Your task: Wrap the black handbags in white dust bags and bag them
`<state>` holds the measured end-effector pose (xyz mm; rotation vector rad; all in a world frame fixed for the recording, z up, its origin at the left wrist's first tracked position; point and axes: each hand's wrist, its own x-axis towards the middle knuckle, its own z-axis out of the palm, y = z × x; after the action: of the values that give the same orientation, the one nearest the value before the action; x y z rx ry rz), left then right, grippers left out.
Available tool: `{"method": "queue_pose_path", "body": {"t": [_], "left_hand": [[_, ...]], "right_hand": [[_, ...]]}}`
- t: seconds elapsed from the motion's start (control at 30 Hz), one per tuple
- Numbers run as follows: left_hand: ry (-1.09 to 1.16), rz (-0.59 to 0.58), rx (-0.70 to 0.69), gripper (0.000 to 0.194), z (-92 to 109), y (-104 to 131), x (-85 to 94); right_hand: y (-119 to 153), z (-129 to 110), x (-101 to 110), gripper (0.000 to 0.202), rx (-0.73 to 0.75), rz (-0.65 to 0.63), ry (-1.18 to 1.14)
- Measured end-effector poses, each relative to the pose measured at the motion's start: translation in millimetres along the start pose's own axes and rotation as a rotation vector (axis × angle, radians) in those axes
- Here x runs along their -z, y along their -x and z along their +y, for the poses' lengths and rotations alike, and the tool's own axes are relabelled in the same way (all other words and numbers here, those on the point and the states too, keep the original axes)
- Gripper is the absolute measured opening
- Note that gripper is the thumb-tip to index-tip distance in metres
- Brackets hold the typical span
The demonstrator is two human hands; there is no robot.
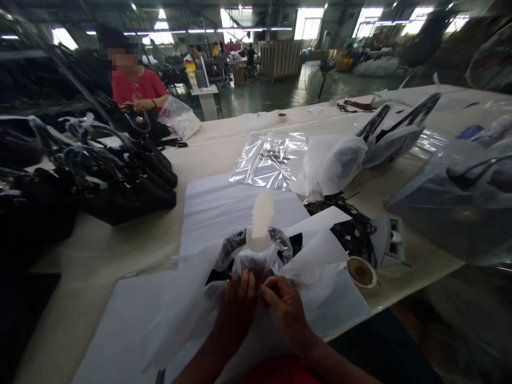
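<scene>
Head view, left to right: black bags (120,176) stand piled at the table's (100,250) far left, and behind them a person in a red top (138,88) sits at work. Near the front edge my left hand (236,309) and right hand (286,306) meet — fingers of both pinched shut on the wrapped bag (252,261), which lies on white paper (224,213) just ahead of me. A white foam piece (261,221) stands upright on its handle. Right of my hands sits a tape roll (360,272), then bags in clear plastic (456,197) — well apart.
</scene>
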<state>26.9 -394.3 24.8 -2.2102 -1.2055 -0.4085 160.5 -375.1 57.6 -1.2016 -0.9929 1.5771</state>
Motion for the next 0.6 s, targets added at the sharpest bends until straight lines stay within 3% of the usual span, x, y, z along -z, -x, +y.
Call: {"method": "queue_pose_path", "body": {"t": [0.13,0.4,0.6], "left_hand": [[0.009,-0.015,-0.017,0.039,-2.4,1.2,4.3],[0.095,0.054,0.033,0.042,1.3,2.8,-1.8],[0.113,0.056,0.03,0.041,-1.7,0.7,-2.7]], "right_hand": [[-12.8,12.9,-5.3,0.036,-0.036,0.137,0.067],[-17.9,8.2,-10.5,0.045,-0.106,0.266,0.277],[-24.3,13.6,4.0,0.042,-0.002,0.229,0.848]]}}
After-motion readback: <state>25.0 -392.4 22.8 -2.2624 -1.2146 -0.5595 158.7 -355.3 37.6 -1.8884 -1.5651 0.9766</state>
